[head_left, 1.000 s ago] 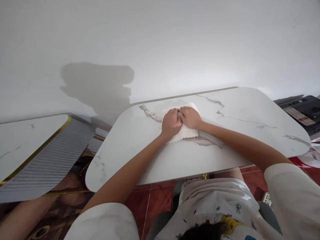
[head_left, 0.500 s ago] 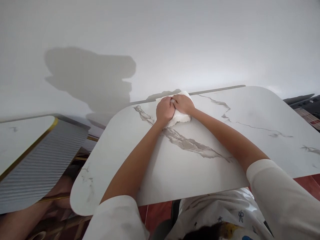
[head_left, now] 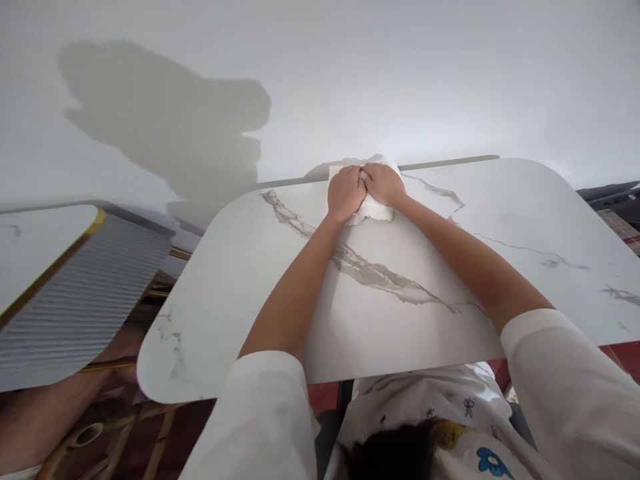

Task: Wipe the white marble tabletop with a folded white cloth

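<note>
Both my arms stretch out over a white marble table (head_left: 400,320). My left hand (head_left: 345,191) and my right hand (head_left: 384,183) lie side by side, pressed down on a crumpled white cloth (head_left: 373,212) at the table's far edge, close to the wall. The fingers of both hands are curled onto the cloth and touch each other. Most of the cloth is hidden under the hands; only its near edge and a bit behind the right hand show.
A white wall stands right behind the table. At the left is a second white top with a gold rim and a ribbed grey side (head_left: 75,293). A dark device (head_left: 617,203) sits at the far right. Red floor tiles show below the table.
Both hands have pushed the cloth away from me, from the middle of the table to its far edge by the wall. My body has leaned forward over the table.
</note>
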The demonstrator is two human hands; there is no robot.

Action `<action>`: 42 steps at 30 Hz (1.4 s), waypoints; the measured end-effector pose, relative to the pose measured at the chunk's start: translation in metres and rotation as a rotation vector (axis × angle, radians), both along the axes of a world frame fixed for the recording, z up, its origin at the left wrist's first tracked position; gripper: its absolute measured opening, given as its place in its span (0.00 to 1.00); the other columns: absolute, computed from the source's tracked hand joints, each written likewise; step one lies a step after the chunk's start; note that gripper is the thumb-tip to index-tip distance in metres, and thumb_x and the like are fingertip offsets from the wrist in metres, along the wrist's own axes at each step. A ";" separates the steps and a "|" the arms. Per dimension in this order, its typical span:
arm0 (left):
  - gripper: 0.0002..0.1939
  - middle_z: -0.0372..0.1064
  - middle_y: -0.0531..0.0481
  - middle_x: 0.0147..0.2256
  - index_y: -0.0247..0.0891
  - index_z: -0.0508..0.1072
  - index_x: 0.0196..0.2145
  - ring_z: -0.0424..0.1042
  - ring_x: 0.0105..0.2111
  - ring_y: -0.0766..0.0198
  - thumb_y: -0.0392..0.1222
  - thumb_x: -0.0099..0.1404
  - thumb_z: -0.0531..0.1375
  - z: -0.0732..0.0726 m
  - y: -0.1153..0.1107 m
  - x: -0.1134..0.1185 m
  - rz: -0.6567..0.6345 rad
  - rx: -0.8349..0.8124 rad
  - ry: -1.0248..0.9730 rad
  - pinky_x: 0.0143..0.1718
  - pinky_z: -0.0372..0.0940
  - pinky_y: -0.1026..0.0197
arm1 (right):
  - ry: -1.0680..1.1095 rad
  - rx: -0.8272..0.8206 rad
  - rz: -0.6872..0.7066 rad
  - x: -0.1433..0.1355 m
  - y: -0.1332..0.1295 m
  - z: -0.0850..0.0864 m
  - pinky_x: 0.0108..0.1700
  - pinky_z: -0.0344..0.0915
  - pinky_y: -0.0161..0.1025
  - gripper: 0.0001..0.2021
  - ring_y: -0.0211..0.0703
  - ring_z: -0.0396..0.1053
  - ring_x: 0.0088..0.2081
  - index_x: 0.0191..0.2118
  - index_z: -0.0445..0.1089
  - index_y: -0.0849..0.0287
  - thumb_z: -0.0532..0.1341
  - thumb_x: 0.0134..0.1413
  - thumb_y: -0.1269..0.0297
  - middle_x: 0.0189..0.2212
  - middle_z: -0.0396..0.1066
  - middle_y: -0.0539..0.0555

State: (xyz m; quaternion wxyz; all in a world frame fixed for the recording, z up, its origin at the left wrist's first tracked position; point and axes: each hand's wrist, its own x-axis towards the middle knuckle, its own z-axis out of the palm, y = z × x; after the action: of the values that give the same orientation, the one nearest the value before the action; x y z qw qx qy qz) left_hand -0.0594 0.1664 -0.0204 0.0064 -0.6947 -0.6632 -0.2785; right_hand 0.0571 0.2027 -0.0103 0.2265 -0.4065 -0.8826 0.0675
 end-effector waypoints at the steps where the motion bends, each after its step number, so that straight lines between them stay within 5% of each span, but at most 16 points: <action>1: 0.13 0.68 0.45 0.44 0.42 0.66 0.42 0.63 0.50 0.53 0.35 0.66 0.45 0.002 -0.003 0.003 -0.008 0.003 0.001 0.52 0.56 0.52 | -0.006 0.007 -0.006 0.002 -0.002 0.000 0.49 0.59 0.43 0.16 0.49 0.66 0.47 0.43 0.68 0.62 0.44 0.60 0.74 0.44 0.71 0.58; 7: 0.14 0.67 0.44 0.45 0.35 0.66 0.43 0.63 0.51 0.57 0.31 0.65 0.45 0.010 -0.025 0.015 -0.012 -0.008 0.063 0.52 0.57 0.56 | -0.061 0.024 -0.022 0.011 -0.021 0.000 0.53 0.56 0.45 0.17 0.50 0.63 0.50 0.45 0.66 0.65 0.42 0.62 0.74 0.46 0.68 0.60; 16: 0.15 0.66 0.44 0.47 0.39 0.66 0.46 0.62 0.52 0.54 0.34 0.65 0.46 0.004 -0.071 0.013 -0.108 0.007 0.037 0.55 0.56 0.53 | -0.062 0.085 0.012 0.019 -0.070 -0.004 0.54 0.55 0.48 0.17 0.51 0.62 0.50 0.45 0.65 0.65 0.41 0.63 0.71 0.45 0.67 0.61; 24: 0.19 0.63 0.41 0.53 0.34 0.63 0.52 0.59 0.56 0.53 0.37 0.66 0.44 -0.001 -0.145 0.013 -0.121 0.037 0.100 0.58 0.53 0.49 | -0.084 0.082 0.086 0.023 -0.142 -0.001 0.56 0.53 0.46 0.16 0.51 0.60 0.53 0.47 0.64 0.68 0.44 0.61 0.73 0.48 0.66 0.63; 33: 0.25 0.56 0.39 0.59 0.30 0.57 0.58 0.52 0.60 0.52 0.40 0.66 0.42 0.008 -0.226 0.029 0.022 -0.134 0.195 0.60 0.50 0.48 | -0.068 0.086 0.174 0.034 -0.213 0.000 0.61 0.50 0.50 0.21 0.53 0.55 0.59 0.55 0.61 0.76 0.46 0.59 0.73 0.56 0.60 0.69; 42: 0.25 0.56 0.38 0.59 0.28 0.57 0.58 0.53 0.60 0.49 0.40 0.65 0.43 0.009 -0.242 0.065 0.048 -0.150 0.252 0.59 0.51 0.47 | -0.061 0.050 0.211 0.070 -0.226 0.001 0.61 0.51 0.52 0.23 0.52 0.55 0.60 0.56 0.61 0.73 0.46 0.57 0.73 0.57 0.61 0.66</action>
State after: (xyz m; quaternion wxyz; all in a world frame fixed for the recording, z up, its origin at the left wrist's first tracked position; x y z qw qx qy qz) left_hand 0.0053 -0.0759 -0.0118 0.0445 -0.7067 -0.6924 -0.1384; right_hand 0.1270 -0.0228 -0.0091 0.2010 -0.3074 -0.9284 0.0565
